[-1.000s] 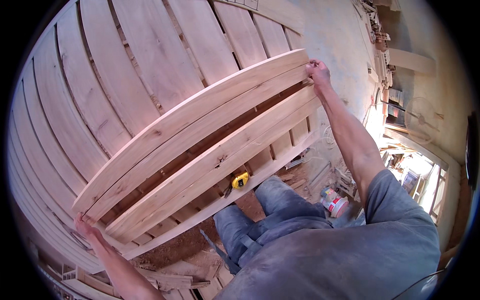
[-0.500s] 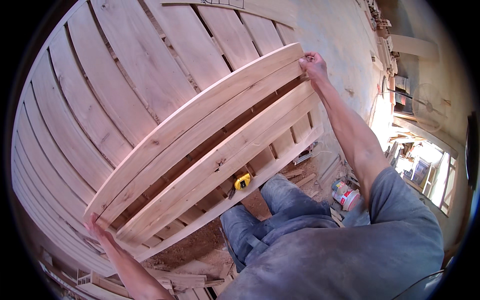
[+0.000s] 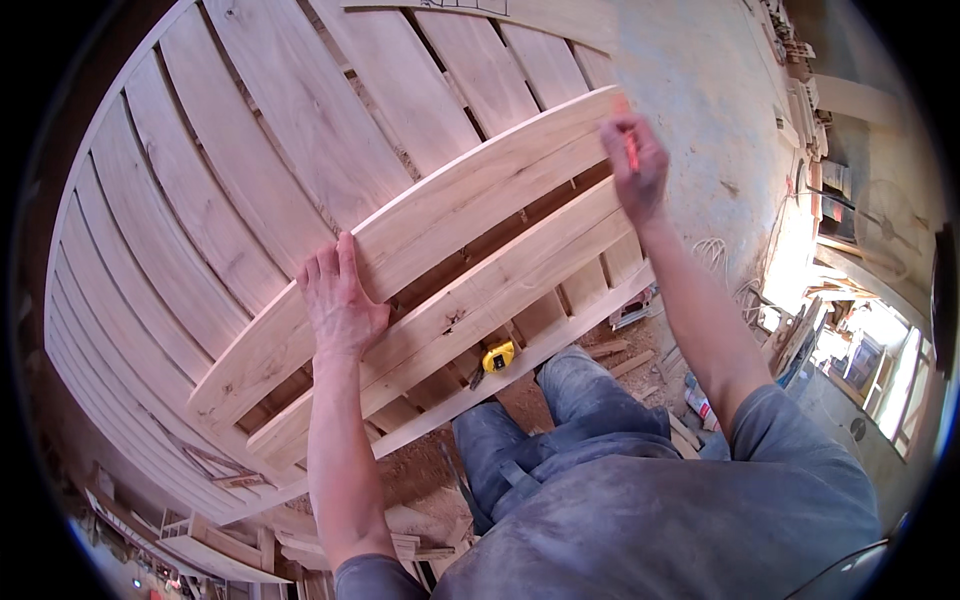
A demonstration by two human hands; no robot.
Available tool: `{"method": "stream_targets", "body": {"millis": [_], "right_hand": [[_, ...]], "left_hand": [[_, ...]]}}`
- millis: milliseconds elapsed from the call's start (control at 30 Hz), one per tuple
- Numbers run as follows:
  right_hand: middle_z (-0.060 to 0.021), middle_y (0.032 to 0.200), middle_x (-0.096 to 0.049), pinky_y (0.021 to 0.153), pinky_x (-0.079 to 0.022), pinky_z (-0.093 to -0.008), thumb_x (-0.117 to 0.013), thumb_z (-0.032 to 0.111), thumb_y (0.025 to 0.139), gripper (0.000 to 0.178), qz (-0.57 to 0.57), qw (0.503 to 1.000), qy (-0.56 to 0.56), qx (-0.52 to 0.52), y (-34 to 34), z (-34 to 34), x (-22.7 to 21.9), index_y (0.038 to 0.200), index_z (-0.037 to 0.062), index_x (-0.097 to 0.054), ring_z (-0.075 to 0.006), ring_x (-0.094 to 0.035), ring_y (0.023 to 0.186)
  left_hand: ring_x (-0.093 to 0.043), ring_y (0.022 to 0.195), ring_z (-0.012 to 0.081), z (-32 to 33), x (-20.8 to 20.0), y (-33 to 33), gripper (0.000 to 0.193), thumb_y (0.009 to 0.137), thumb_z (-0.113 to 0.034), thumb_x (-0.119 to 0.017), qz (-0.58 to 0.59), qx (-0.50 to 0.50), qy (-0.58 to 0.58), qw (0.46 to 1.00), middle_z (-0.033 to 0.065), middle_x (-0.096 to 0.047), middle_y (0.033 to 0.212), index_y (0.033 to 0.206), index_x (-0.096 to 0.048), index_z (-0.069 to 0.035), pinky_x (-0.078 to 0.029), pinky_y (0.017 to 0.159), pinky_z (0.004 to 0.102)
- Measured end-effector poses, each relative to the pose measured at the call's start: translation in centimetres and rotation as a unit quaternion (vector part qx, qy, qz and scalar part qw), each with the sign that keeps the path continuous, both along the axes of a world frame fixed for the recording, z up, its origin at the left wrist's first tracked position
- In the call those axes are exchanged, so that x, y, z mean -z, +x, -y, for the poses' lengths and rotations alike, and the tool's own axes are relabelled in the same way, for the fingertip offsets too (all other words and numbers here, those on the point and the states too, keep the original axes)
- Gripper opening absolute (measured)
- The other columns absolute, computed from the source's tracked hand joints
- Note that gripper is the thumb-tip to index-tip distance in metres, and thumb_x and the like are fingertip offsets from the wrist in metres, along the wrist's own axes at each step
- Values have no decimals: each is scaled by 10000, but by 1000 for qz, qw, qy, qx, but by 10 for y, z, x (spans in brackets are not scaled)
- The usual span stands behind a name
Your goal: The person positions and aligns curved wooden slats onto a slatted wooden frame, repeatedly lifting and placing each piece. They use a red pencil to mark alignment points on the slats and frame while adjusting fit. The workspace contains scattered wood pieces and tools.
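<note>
A pale curved wooden board [image 3: 470,205] lies at a slant over a slatted wooden panel [image 3: 290,110]. My left hand [image 3: 341,300] rests flat on the left-middle part of this board, its fingers and thumb spread. At the board's right end, my right hand [image 3: 640,165] is closed around a thin red-orange stick [image 3: 631,150], possibly a pencil; motion blurs its tip. A straight board [image 3: 500,283] lies on the near side of the curved one, with a dark gap between them. Close to my legs, a yellow tape measure [image 3: 498,356] sits near the panel's edge.
Another light board [image 3: 560,22] lies across the far slats. Wood scraps [image 3: 630,362] and sawdust cover the floor around my legs. A white and red container [image 3: 697,400] stands to my right, and a fan [image 3: 884,228] is farther off.
My left hand has moved from the curved board's left end to its left-middle part. My right hand has let go of the right end and now holds the red-orange stick there.
</note>
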State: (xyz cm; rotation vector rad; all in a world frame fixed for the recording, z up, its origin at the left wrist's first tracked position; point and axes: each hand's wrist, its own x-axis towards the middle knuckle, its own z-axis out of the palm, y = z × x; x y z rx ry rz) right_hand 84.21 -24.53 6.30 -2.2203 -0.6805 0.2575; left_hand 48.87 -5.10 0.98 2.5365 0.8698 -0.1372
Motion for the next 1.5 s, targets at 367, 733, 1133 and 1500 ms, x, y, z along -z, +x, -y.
{"method": "stream_targets", "body": {"millis": [367,733,1133,1500], "right_hand": [[-140,922,-693,726,-553,-402,-644,82,918,174,-75,963,64,-251,-129,-27,11,1081,40,-691,-321,-684,816],[-149,869,-707,675,-557,-359,-640,-15,889,174,-55,963,51,-260,-127,-21,14,1049,0,-706,-300,-700,754],[-149,873,-708,646,-546,-392,-637,54,921,164,-62,970,-26,-235,-115,10,-8,1063,39,-718,-323,-697,746],[-86,1006,-759,826,-557,-291,-646,188,1042,252,-146,982,23,115,-35,120,-15,1201,-3,-687,-144,-707,947]], "left_hand": [[-491,1120,369,-8,9,2,1006,501,-137,-801,53,13,2,998,136,-498,1159,1435,-426,-117,-381,1015,482],[-478,1124,359,-7,9,0,1052,479,-170,-822,34,11,10,999,121,-483,1172,1449,-417,-128,-378,1020,478],[-478,1151,369,-3,12,-3,1037,486,-188,-830,36,9,16,999,130,-496,1196,1439,-429,-111,-365,1047,491],[-455,1203,405,4,-4,17,1095,536,-255,-834,-32,36,26,998,190,-486,1264,1501,-370,-31,-334,1093,523]]}}
